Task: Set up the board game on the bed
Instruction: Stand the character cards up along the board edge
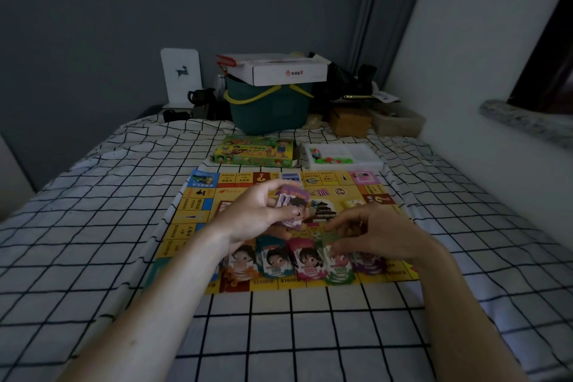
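Note:
A yellow game board (192,220) lies flat on the checked bed sheet (279,329). My left hand (254,217) holds a stack of paper play money (293,205) above the board's middle. My right hand (375,232) hovers low over the board's near right part, its fingertips pinching a green note (333,237). Along the board's near edge lie several piles of play money (307,263) in a row: orange, teal, pink, green and purple. Behind the board sit the green game box (255,152) and a white tray (362,155) with small coloured pieces (325,159).
At the bed's far end stand a green bucket (269,108) with a white carton (288,70) on top, a brown box (350,121), a clear container (397,121) and dark items. A white wall and a window sill (527,121) run along the right.

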